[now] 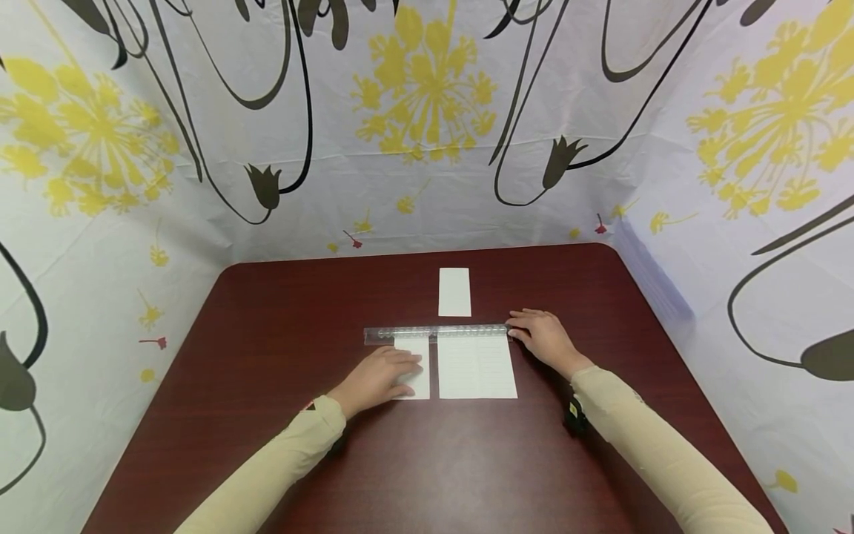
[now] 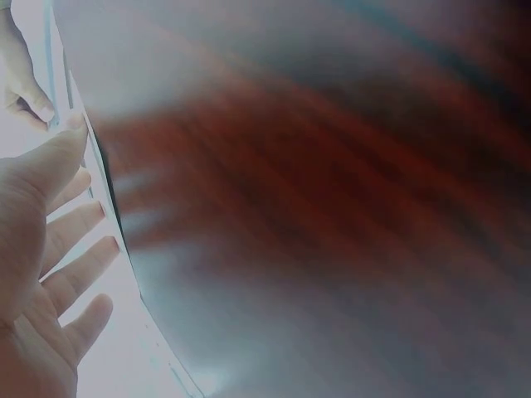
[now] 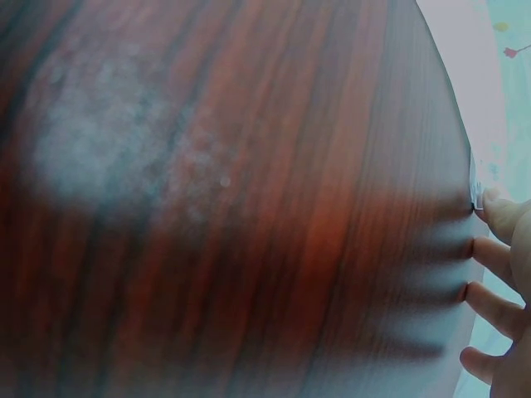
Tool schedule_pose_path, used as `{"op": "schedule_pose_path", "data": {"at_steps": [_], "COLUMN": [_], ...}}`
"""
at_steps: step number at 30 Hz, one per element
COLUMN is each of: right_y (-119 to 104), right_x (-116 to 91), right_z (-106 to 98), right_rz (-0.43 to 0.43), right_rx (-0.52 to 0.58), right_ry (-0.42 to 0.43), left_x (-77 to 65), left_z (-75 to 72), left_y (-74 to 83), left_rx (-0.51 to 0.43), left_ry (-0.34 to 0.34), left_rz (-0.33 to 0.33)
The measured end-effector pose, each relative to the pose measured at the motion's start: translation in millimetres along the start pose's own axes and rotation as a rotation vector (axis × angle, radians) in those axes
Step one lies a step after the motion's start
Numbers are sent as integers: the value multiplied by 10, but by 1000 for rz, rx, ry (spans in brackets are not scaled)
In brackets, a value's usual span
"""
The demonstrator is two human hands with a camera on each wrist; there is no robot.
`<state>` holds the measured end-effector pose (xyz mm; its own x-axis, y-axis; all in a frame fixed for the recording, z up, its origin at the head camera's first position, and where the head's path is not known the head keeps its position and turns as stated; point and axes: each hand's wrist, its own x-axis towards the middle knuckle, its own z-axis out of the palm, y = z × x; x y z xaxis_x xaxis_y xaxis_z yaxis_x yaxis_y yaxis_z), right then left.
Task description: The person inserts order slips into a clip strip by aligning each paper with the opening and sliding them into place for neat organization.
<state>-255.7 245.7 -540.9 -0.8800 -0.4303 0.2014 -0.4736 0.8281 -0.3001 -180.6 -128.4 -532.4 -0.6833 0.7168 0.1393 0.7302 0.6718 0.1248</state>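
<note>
A clear ruler lies crosswise over the upper edges of two pieces of white paper. My left hand rests with extended fingers on the narrow left piece, partly hiding it. To its right, past a thin gap of dark wood, lies the wider sheet, faintly lined. My right hand touches the ruler's right end with its fingertips. In the right wrist view the thumb meets the ruler's tip, the other fingers spread and fairly straight. The left wrist view shows the left fingers spread over white paper.
Another small white paper rectangle lies beyond the ruler, near the far edge of the dark red wooden table. Patterned white cloth hangs round the far side and both sides. A black wrist device sits below the right sleeve.
</note>
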Motion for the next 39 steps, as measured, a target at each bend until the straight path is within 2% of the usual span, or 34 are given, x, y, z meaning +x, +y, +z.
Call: {"op": "schedule_pose_path", "data": {"at_steps": [29,39], "right_y": [20,23], "right_x": [-1,-2], "right_z": [17,22], "right_rz": [-15,-38], "right_rx": [11,11], "right_ry": [21,38], "left_x": [46,68], "left_z": [-10,-28], "left_y": [38,67], "left_rx": [4,10], "left_ry": [2,-22], "left_rz": [16,6]}}
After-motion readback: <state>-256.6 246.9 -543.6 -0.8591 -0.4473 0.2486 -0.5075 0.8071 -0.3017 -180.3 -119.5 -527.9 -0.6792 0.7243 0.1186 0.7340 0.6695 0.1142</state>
